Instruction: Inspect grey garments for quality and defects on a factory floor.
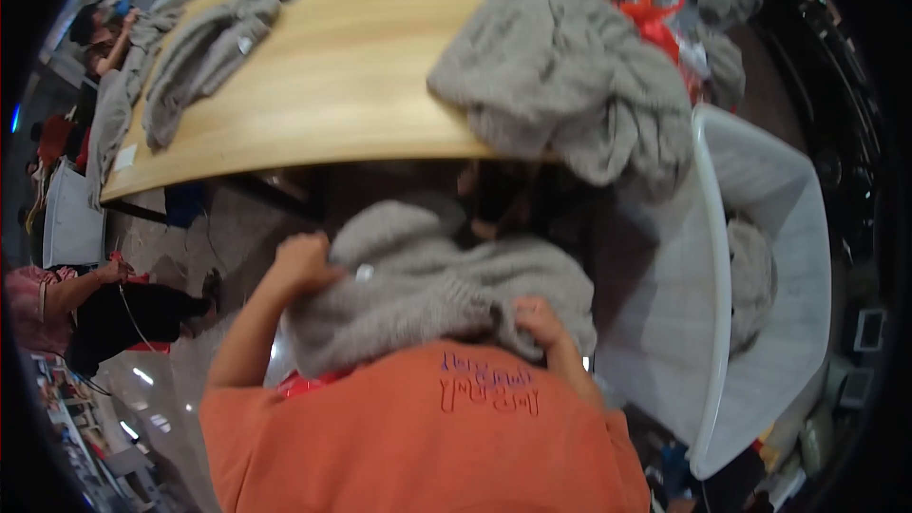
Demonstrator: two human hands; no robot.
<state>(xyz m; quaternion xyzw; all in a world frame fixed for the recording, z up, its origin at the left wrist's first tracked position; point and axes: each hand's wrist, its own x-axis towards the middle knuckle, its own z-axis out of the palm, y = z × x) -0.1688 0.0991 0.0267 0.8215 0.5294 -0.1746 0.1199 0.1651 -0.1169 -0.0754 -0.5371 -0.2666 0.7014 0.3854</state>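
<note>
A grey knitted garment (408,299) lies bunched across my lap, in front of my orange shirt. At its left side my left hand (309,264) is closed on the fabric, the fingertips partly lost against the knit. My right hand (539,320) has its fingers curled into the cloth near a ribbed edge at the right. A small white tag shows on the knit beside my left hand. Folds hide the garment's full shape.
A wooden table (351,66) stands ahead, with a grey knit heap (579,76) overhanging its right corner and another grey knit piece (209,52) at the left. A white plastic bin (708,323) holding grey knitwear is at my right. Co-workers (114,313) sit at left.
</note>
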